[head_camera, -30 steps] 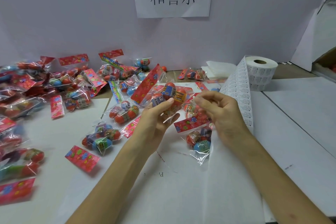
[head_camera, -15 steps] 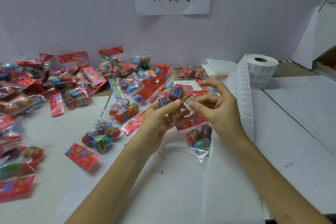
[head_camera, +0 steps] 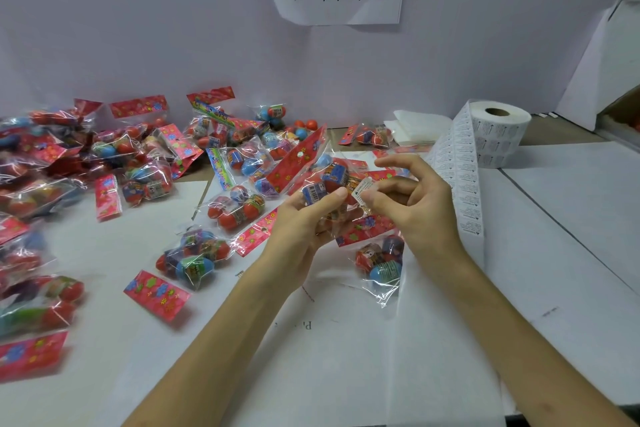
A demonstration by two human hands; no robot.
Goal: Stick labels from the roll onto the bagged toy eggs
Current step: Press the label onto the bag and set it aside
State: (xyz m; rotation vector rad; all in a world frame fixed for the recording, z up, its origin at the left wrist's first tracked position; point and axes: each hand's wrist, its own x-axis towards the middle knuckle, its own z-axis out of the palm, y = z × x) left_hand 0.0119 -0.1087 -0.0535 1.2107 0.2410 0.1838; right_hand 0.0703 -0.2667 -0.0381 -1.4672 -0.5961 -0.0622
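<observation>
Above the middle of the tabletop [head_camera: 571,218], the left hand [head_camera: 301,229] gripped 1 bag of toy eggs [head_camera: 329,180]. Its thumb lay across the front and its fingers curled beneath, so the clear plastic faced the right hand [head_camera: 415,204]. That hand pinched 1 small white label [head_camera: 361,190] between thumb and forefinger, with the other fingers lifted out of the way. The label's free edge was at the bag's surface, but whether it was touching could not be told. Holding the bag off the tabletop probably gave the label a firm egg to press against instead of slack plastic.

The label roll [head_camera: 500,135] sat on its flat end at the right rear. Its strip [head_camera: 462,191] ran toward the person, just behind the right wrist, likely kept there so the next label was a short reach.

Other bags [head_camera: 138,163] crowded the left half and the back, up to the wall [head_camera: 173,28]. 1 more bag [head_camera: 381,263] lay just below the right hand. The left hand therefore had little room to swing outward without brushing plastic. The white sheets near the person and to the right of the strip seemed to offer the best room for setting down a finished bag. The strip's hanging edge was the thing the right forearm was most likely to snag.
</observation>
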